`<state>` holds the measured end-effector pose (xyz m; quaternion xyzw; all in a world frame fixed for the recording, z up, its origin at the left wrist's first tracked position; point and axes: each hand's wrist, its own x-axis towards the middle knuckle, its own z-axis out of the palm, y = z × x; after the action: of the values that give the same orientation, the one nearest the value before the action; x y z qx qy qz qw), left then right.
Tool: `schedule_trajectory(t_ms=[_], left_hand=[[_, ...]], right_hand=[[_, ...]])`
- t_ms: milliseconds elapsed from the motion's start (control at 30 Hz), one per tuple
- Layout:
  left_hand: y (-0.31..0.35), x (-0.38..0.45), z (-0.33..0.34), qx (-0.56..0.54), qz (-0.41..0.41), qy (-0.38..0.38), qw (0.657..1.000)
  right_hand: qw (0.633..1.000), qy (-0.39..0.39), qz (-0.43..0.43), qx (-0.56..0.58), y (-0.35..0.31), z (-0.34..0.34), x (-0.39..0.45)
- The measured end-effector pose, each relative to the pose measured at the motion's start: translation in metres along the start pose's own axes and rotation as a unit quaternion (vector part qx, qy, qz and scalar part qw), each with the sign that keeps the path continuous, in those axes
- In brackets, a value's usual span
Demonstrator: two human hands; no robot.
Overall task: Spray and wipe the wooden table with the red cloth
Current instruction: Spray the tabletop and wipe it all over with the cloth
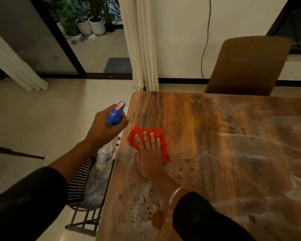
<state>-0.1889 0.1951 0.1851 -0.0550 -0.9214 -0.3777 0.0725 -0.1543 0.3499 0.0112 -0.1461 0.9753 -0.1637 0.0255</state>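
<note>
The wooden table [215,136] fills the right half of the view, with wet streaks and droplets across its surface. My right hand [149,157] lies flat with fingers spread on the red cloth [161,136], pressing it onto the table near the left edge. My left hand [104,129] is off the table's left side, closed around the neck of a clear spray bottle [104,160] with a blue trigger head [116,113]. The nozzle points away toward the far left corner of the table.
A brown chair [247,66] stands at the table's far side. A black-and-white striped chair [80,181] sits below the table's left edge, under the bottle. Curtains [142,49], a hanging black cable and potted plants are beyond. Pale floor lies to the left.
</note>
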Motion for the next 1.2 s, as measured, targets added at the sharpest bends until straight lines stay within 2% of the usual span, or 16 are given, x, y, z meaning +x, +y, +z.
schedule_trajectory(t_ms=[67, 167, 233, 267, 300, 367, 433, 467, 533, 667, 767, 867, 967, 1067, 1100, 1200], left_hand=[[-0.02, -0.005, -0.012, 0.014, -0.008, -0.003, 1.0], [-0.052, -0.013, -0.026, -0.012, -0.036, -0.02, 0.999], [-0.07, -0.014, -0.03, -0.031, -0.05, -0.027, 0.998], [-0.076, -0.014, -0.03, -0.042, -0.053, -0.029, 0.997], [-0.084, -0.015, -0.031, -0.054, -0.056, -0.031, 0.996], [-0.098, -0.017, -0.031, -0.072, -0.06, -0.035, 0.995], [-0.109, -0.019, -0.03, -0.084, -0.07, -0.025, 0.994], [-0.115, -0.019, -0.029, -0.09, -0.074, -0.015, 0.993], [-0.125, -0.018, -0.029, -0.1, -0.081, 0.008, 0.992], [-0.138, -0.022, -0.024, -0.108, -0.081, 0.035, 0.99], [-0.143, -0.023, -0.019, -0.09, -0.079, 0.048, 0.992], [-0.138, -0.013, -0.022, -0.106, -0.069, 0.053, 0.991], [-0.125, 0.004, -0.027, -0.103, -0.032, 0.055, 0.993], [-0.104, 0.021, -0.027, -0.108, -0.004, 0.05, 0.993], [-0.097, 0.026, -0.028, -0.11, 0.004, 0.052, 0.993], [-0.07, 0.042, -0.026, -0.118, 0.037, 0.043, 0.991]], right_hand=[[1.0, 0.02, 0.008, -0.016, 0.023, -0.005, -0.001], [0.99, 0.076, 0.099, -0.06, 0.089, -0.022, -0.009], [0.98, 0.091, 0.168, -0.046, 0.092, -0.025, -0.009], [0.979, 0.092, 0.177, -0.039, 0.075, -0.018, -0.007], [0.984, 0.086, 0.15, -0.038, 0.047, -0.008, -0.007], [0.998, 0.051, 0.024, -0.021, -0.01, 0.018, -0.01], [0.995, -0.007, -0.1, -0.021, -0.036, 0.032, -0.007], [0.991, -0.028, -0.131, -0.029, -0.038, 0.033, 0.007], [0.992, -0.036, -0.119, -0.035, -0.031, 0.03, 0.053], [1.0, -0.026, 0.005, -0.016, -0.019, 0.008, 0.175], [0.999, -0.033, 0.029, -0.02, -0.025, 0.003, 0.206], [0.999, -0.012, 0.018, -0.028, -0.048, 0.015, 0.156], [0.999, -0.02, -0.037, -0.009, -0.068, 0.036, 0.051], [0.996, -0.035, -0.06, -0.055, -0.051, 0.035, -0.027], [0.996, -0.037, -0.04, -0.073, -0.033, 0.024, -0.034], [0.986, 0.003, 0.106, -0.125, 0.049, -0.025, -0.043]])
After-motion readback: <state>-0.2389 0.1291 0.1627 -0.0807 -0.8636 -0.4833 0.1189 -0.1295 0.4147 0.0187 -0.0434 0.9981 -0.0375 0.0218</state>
